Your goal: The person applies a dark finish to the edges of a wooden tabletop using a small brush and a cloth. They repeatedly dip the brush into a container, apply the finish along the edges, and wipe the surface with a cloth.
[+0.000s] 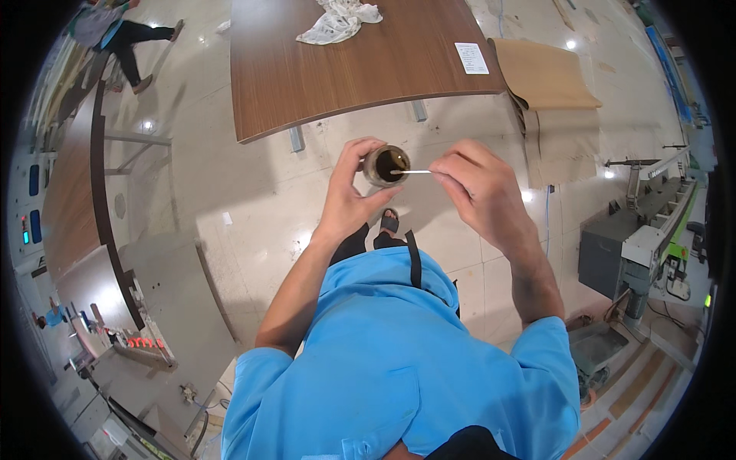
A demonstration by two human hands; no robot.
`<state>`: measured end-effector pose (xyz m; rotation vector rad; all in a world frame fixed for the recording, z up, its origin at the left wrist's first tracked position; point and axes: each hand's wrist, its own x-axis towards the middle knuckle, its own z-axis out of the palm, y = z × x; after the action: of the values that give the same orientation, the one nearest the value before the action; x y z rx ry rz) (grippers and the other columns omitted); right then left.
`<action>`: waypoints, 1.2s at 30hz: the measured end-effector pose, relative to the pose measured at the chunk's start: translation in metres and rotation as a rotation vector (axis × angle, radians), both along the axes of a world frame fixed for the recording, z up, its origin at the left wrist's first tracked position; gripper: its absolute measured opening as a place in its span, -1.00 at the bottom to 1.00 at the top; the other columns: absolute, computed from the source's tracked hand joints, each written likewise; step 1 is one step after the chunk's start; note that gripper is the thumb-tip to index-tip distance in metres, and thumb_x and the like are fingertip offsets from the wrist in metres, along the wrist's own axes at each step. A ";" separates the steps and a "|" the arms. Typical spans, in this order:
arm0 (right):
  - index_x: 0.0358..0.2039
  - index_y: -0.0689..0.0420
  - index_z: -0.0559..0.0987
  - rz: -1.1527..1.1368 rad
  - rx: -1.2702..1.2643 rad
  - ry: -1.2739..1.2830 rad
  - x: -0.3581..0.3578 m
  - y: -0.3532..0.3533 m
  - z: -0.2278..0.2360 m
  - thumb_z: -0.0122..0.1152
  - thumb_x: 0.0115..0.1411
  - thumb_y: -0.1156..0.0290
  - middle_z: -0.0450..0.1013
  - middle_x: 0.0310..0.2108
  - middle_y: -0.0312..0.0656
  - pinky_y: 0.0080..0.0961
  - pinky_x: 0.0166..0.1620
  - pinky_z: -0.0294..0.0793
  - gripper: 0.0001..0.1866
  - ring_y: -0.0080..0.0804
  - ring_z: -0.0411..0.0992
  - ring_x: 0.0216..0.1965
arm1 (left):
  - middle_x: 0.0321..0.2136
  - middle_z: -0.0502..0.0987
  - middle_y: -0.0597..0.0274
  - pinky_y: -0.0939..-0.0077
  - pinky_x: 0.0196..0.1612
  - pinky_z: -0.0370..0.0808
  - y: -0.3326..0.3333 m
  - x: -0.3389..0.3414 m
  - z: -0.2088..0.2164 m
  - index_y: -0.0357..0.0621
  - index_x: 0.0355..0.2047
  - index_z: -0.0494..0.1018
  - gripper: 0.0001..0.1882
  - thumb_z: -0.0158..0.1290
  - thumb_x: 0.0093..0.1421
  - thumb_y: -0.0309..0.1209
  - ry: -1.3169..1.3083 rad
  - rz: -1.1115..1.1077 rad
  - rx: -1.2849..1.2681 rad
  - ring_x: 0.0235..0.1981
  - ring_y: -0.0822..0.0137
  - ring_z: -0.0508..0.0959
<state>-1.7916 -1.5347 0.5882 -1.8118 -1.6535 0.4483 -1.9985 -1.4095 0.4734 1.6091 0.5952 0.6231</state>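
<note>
My left hand [346, 193] is wrapped round the side of a small round glass jar [371, 170] with its mouth facing up. Dark brown liquid shows inside the jar. Between the thumb and fingers of my right hand [483, 188] is a thin white stick [417, 172], held almost level. The stick's far end reaches over the jar's rim to the dark opening; whether it touches the liquid I cannot tell.
Ahead stands a brown wood-grain table [368, 73] with a crumpled white cloth [340, 21] and a printed sheet [471, 58]. Tan sheet material [548, 73] lies at its right. Machinery [640, 241] stands on the right, another brown panel [77, 176] on the left. A person [126, 42] walks far left.
</note>
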 end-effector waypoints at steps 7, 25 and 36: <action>-0.22 0.16 0.61 0.173 -0.189 -0.263 0.004 -0.075 0.019 0.36 0.00 0.59 0.44 -0.19 -0.20 -0.22 -0.13 0.58 -0.72 -0.15 0.48 -0.04 | 0.17 0.41 0.17 0.33 0.23 0.45 -0.102 0.022 0.033 -0.15 0.20 0.42 -0.26 0.45 -0.01 -0.61 0.040 -0.023 0.063 0.18 0.24 0.50; -0.28 0.26 0.70 -0.300 -0.088 0.540 -0.132 -0.023 -0.003 0.38 0.23 0.59 0.52 -0.43 -0.22 -0.48 -0.34 0.42 -0.94 -0.49 0.47 -0.40 | 0.15 0.45 0.20 0.33 0.18 0.49 0.007 -0.107 0.061 -0.11 0.20 0.42 -0.26 0.48 0.01 -0.55 0.057 -0.085 0.123 0.15 0.28 0.53; -0.25 0.24 0.69 -0.335 -0.023 0.497 -0.180 -0.098 0.000 0.34 0.25 0.56 0.55 -0.37 -0.14 -0.41 -0.35 0.45 -0.92 -0.34 0.51 -0.40 | 0.14 0.46 0.21 0.34 0.13 0.52 -0.052 -0.129 0.067 -0.11 0.19 0.41 -0.27 0.48 0.01 -0.56 0.079 -0.156 0.135 0.12 0.27 0.56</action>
<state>-1.9719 -1.6329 0.5883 -1.7667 -0.9943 0.6980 -2.1278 -1.4618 0.5408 1.7946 0.4874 0.4945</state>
